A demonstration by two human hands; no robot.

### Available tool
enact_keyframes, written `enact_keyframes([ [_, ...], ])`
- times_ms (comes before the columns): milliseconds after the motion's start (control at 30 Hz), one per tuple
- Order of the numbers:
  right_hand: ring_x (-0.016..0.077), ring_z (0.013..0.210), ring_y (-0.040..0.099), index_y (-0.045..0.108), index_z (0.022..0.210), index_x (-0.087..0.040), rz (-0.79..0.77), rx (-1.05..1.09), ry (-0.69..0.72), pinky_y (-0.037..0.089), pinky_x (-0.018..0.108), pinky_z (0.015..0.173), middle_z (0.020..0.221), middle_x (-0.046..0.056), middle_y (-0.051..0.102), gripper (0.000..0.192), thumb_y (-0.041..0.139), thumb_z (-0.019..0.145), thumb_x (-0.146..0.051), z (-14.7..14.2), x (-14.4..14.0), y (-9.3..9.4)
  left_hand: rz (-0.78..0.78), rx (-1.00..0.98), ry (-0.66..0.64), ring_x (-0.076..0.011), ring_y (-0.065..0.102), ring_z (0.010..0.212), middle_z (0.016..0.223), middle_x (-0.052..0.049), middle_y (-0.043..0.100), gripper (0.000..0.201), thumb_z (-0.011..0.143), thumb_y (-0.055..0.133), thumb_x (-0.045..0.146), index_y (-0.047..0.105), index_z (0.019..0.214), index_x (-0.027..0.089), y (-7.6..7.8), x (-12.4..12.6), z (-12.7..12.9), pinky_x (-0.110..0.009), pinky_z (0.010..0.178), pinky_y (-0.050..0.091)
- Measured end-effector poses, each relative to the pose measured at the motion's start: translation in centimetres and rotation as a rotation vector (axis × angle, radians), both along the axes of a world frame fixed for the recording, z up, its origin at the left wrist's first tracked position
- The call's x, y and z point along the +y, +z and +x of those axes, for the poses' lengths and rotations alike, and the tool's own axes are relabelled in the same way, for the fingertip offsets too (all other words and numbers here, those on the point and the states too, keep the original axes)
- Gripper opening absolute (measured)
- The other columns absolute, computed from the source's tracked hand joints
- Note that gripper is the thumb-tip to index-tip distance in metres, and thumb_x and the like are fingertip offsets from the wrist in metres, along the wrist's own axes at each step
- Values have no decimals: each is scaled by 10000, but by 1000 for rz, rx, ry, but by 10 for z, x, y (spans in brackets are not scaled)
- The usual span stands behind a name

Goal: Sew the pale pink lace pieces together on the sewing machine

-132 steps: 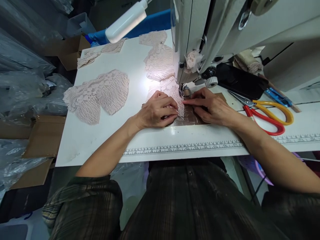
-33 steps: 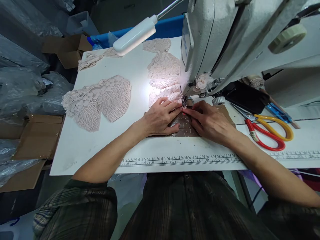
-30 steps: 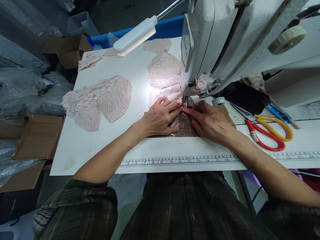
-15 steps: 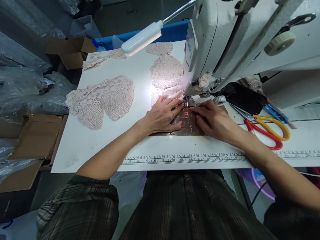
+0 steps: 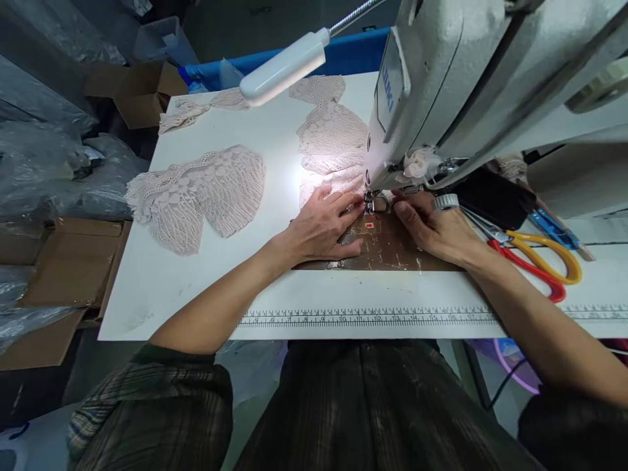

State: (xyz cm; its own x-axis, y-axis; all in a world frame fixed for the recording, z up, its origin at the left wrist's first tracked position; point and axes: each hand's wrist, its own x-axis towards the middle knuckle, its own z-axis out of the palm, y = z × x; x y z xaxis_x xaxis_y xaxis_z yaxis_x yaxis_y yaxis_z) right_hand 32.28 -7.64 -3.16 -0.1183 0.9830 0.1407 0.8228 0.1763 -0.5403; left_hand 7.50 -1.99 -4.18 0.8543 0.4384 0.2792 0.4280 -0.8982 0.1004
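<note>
My left hand [image 5: 326, 226] lies with its fingers stretched out, left of the presser foot [image 5: 371, 201] of a white sewing machine [image 5: 426, 85]. Its fingertips press on the near edge of a pale pink lace piece [image 5: 333, 182], and the thumb rests on a brown plate [image 5: 387, 245] with a small red mark. Right of the foot, my right hand [image 5: 432, 222] is closed, thumb against bent fingers; whatever they pinch is hidden. Another lace piece [image 5: 230, 190] is spread flat on the white table [image 5: 196, 301] at left.
Over the lace hangs a white lamp [image 5: 284, 69]. Scissors [image 5: 544, 255] with red and yellow handles and a black phone-like object [image 5: 495, 196] lie at right. A printed ruler [image 5: 363, 318] runs along the front edge. Cardboard boxes [image 5: 73, 261] stand left of the table.
My right hand has moved right and slightly away from me, uncovering more of the brown plate. My left hand stays nearly in place. The camera view has shifted a little.
</note>
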Motion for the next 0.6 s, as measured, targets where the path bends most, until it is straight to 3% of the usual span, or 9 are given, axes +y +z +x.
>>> enact_keyframes([
  [67,239,753,626,680,963,-214,8,-9,-6,482,368,664,1001,113,673,477,398,981,-599,-1,-4,0,-13,3,15,-343,557,1296,1444,-200,560,530,937,535,454,573,1354,128,1,-1,0,-567,1106,393],
  [233,232,763,627,667,858,-210,43,43,-101,487,343,674,834,74,625,240,526,919,-394,5,-2,-5,-35,5,51,-335,549,1281,1444,-194,553,547,946,505,488,548,1373,150,1,-3,0,-547,1072,403],
  [400,195,726,612,672,875,-207,46,167,-213,480,337,679,884,66,660,122,599,873,-304,10,0,-7,-90,-22,81,-374,508,1329,1463,-247,514,732,921,527,525,405,1490,82,0,-1,-1,-574,1130,351],
  [500,170,686,605,669,910,-195,-13,347,-274,485,342,689,876,64,684,96,639,860,-271,7,2,-6,-157,18,84,-359,435,1430,1498,-263,488,837,944,471,511,217,1565,10,1,0,0,-550,1239,220],
  [600,145,655,612,658,883,-189,-102,674,-326,518,326,677,853,51,697,98,666,858,-283,5,6,-5,-194,105,151,-349,366,1491,1562,-260,425,825,989,403,514,145,1583,2,6,-8,3,-545,1269,135],
])
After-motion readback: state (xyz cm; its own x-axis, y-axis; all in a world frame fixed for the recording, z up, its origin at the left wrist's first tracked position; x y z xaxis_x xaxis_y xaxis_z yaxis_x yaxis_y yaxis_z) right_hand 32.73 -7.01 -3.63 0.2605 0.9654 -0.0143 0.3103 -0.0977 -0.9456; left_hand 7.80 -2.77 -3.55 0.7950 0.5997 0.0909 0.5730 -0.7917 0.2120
